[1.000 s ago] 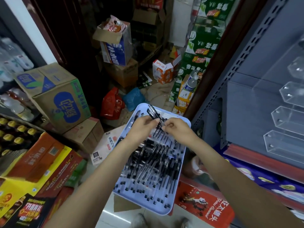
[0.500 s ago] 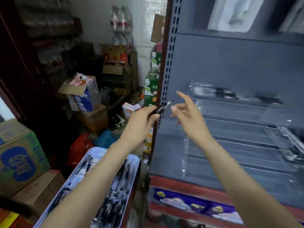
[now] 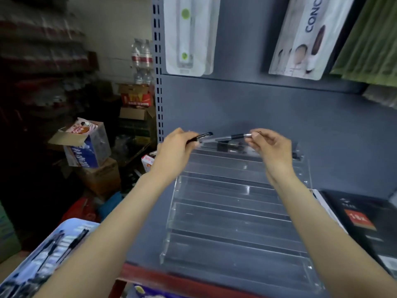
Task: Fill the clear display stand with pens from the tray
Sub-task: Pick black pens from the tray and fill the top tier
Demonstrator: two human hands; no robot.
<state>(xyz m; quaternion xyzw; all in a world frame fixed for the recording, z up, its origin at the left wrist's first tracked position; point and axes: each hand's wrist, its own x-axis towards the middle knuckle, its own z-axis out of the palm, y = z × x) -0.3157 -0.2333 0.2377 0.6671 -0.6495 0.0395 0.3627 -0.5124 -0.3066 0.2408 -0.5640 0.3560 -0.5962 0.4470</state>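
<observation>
While your arms reach over the grey shelf point(image 3: 343, 147), your left hand point(image 3: 176, 151) grips a small bunch of pens point(image 3: 202, 137) and your right hand point(image 3: 271, 147) pinches a single pen point(image 3: 234, 137) by its tip end, both held just above the top tier of the clear display stand point(image 3: 232, 211). That top tier already holds a few dark pens. At lower left, well apart from your hands, sits the tray point(image 3: 64, 227) of pens.
</observation>
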